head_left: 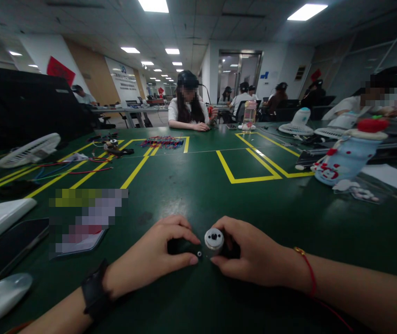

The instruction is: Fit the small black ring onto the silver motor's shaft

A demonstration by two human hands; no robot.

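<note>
My right hand (pixel 250 248) is curled round a short silver metal cylinder (pixel 214 246), with the index finger at its far side and the thumb near its base. The cylinder stands upright on the green table; its round top face shows a dark centre and small holes. Just left of it is a tiny ring-shaped metal piece (pixel 199 253). My left hand (pixel 163 246) rests with thumb and index finger curved apart, both tips close to that piece. Whether the thumb touches it I cannot tell. The other left fingers are partly hidden.
Yellow tape lines mark the green table (pixel 170 185). Left lie a pixelated packet (pixel 87 222), a white mouse (pixel 3 297) and loose wires (pixel 90 160). A blue bottle (pixel 349 155) stands right, beside a small plastic bag (pixel 361 191). Another person (pixel 188 109) sits opposite, near a wire bundle (pixel 163 142).
</note>
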